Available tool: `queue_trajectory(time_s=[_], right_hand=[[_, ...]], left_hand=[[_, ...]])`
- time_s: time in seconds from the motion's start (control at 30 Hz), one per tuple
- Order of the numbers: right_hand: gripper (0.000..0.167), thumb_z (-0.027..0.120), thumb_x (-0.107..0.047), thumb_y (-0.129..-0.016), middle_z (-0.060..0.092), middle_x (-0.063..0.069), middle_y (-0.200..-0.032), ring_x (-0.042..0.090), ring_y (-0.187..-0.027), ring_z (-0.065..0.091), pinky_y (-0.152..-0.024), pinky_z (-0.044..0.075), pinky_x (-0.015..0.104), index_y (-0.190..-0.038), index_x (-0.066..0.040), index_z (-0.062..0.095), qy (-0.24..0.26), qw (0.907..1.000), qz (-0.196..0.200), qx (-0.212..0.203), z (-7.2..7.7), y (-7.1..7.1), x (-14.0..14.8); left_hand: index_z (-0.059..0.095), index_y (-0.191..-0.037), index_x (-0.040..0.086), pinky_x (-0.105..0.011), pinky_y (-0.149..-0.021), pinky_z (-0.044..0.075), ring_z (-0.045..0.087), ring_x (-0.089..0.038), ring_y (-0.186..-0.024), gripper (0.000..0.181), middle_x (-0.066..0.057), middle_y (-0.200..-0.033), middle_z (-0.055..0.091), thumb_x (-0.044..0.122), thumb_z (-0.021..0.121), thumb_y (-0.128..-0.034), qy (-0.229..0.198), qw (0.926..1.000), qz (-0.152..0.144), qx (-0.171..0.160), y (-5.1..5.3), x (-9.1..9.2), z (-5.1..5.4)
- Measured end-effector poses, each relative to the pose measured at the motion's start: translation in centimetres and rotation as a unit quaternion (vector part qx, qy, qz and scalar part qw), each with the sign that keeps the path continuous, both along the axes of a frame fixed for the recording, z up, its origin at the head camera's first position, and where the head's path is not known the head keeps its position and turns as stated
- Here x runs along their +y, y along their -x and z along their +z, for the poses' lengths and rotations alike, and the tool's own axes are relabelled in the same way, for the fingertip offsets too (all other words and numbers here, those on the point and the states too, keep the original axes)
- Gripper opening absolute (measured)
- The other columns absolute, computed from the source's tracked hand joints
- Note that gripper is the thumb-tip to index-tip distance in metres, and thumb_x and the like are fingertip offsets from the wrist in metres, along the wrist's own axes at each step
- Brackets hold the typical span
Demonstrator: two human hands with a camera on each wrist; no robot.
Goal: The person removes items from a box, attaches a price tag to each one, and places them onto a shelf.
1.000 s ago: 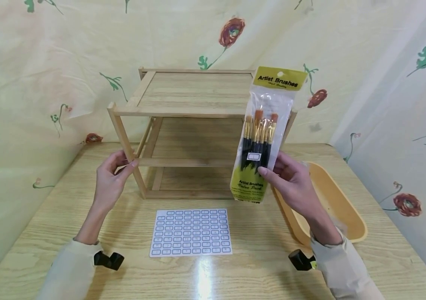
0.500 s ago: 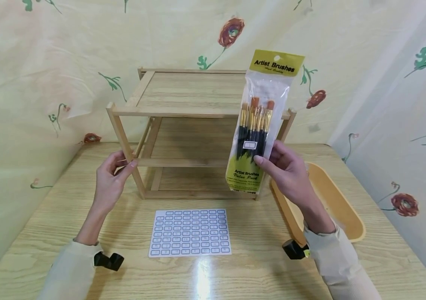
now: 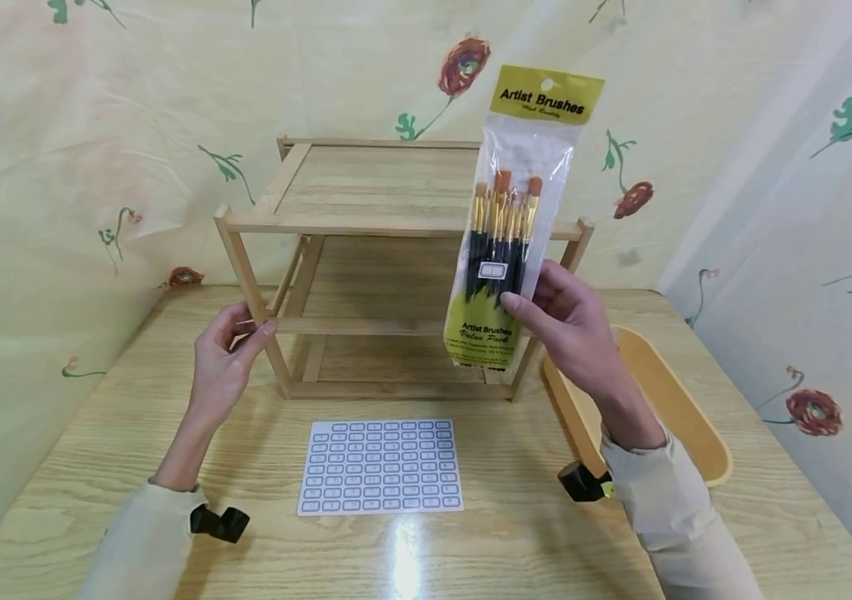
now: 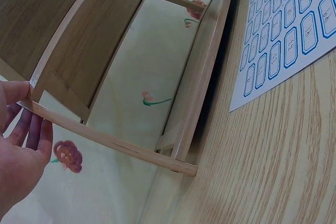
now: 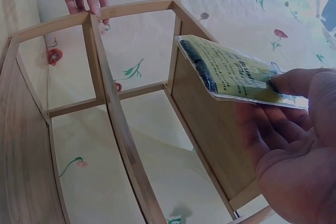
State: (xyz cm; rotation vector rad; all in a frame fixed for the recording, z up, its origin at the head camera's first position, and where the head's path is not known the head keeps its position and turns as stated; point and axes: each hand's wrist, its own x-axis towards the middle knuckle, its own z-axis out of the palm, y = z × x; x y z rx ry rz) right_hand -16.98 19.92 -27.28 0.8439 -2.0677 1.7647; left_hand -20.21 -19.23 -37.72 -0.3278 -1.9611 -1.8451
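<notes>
A three-tier wooden rack stands on the table. At its left front post my left hand pinches the wood where the middle shelf joins; the left wrist view shows the thumb and fingers around that post. My right hand grips a clear pack of artist brushes by its lower right edge, thumb in front and fingers behind. The pack is upright, slightly tilted, in front of the rack's right side, with a small white label on it. In the right wrist view the pack appears from its lower end.
A white sheet of numbered labels lies on the table in front of the rack. An orange tray sits to the right, partly behind my right forearm. Flowered cloth hangs behind and at both sides.
My right hand has raised the brush pack and moved it a little to the left, in front of the rack's right part. My left hand has stayed on the post.
</notes>
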Motion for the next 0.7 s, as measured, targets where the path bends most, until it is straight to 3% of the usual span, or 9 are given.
queue_trajectory(time_s=[0.33, 0.7], right_hand=[[0.032, 0.057, 0.015, -0.096, 0.075, 0.012, -0.110, 0.019, -0.094, 0.072, -0.078, 0.058, 0.027, -0.129, 0.014, 0.060, 0.025, 0.9995, 0.008, 0.017, 1.3, 0.6, -0.4], [0.034, 0.057, 0.012, -0.098, 0.074, 0.011, -0.115, 0.021, -0.100, 0.071, -0.084, 0.058, 0.030, -0.132, 0.011, 0.059, 0.024, 0.9996, 0.007, 0.014, 2.7, 0.6, -0.9]], left_hand=[[0.060, -0.130, -0.011, -0.017, -0.080, 0.052, 0.060, -0.017, -0.096, 0.031, 0.000, -0.105, 0.064, -0.001, 0.064, -0.1003, 0.006, 1.0000, 0.001, 0.004, 0.0, 0.1, -0.1], [0.059, -0.129, -0.011, -0.017, -0.079, 0.052, 0.060, -0.018, -0.096, 0.031, -0.001, -0.105, 0.065, 0.000, 0.064, -0.1005, 0.007, 1.0000, 0.003, -0.004, -0.1, 0.1, 0.0]])
